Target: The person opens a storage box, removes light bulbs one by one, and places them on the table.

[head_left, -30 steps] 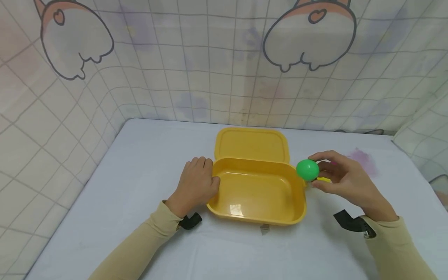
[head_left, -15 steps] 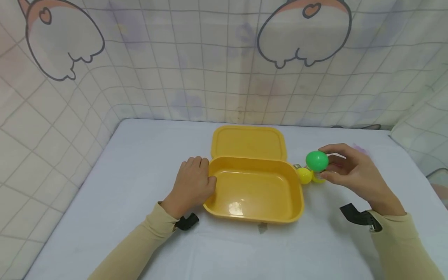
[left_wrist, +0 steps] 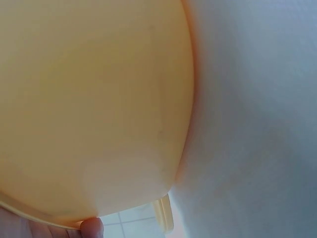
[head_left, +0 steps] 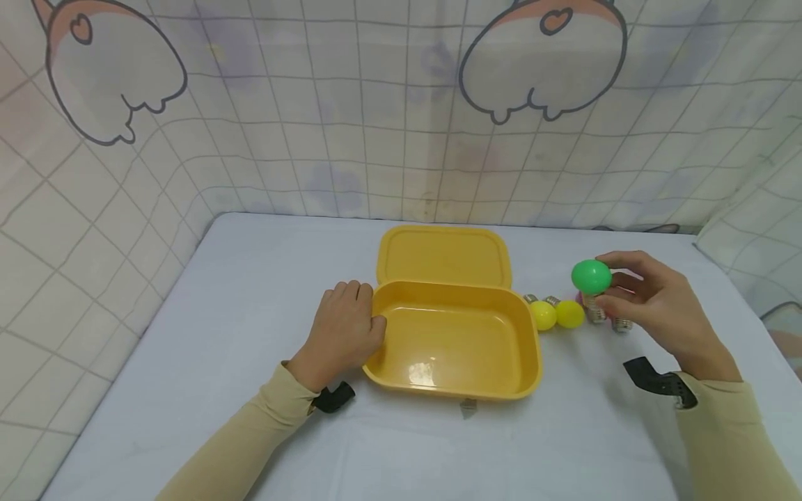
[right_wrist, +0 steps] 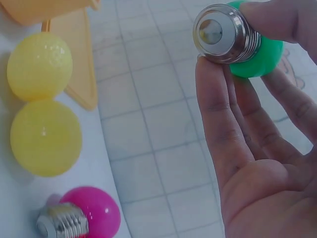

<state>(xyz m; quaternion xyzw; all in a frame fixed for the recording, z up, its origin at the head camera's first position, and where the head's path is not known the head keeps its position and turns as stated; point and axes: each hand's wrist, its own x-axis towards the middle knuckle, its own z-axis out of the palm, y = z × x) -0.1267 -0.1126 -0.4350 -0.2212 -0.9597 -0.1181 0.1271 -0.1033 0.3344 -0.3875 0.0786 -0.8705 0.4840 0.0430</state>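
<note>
My right hand [head_left: 664,306] pinches a green light bulb [head_left: 592,277] above the table, right of a yellow plastic box [head_left: 464,348]. In the right wrist view the bulb's metal screw base [right_wrist: 213,33] faces the camera, between thumb and fingers. My left hand [head_left: 341,334] grips the box's left rim. The left wrist view is filled by the box's outer wall [left_wrist: 99,109], with fingertips [left_wrist: 91,228] at its rim. Nothing lies inside the box. Below the held bulb are two yellow bulbs [head_left: 569,314] and a pink bulb [right_wrist: 101,210], partly hidden in the head view.
The yellow lid [head_left: 445,255] lies flat behind the box. Another metal bulb base [head_left: 622,325] shows by the right hand, its globe hidden. A white cloth covers the table [head_left: 250,278]; a grid-patterned curtain [head_left: 351,139] stands behind it.
My right hand has carried the green bulb rightward, away from the box's right end, uncovering the yellow bulbs and metal bases. The left hand stays on the rim.
</note>
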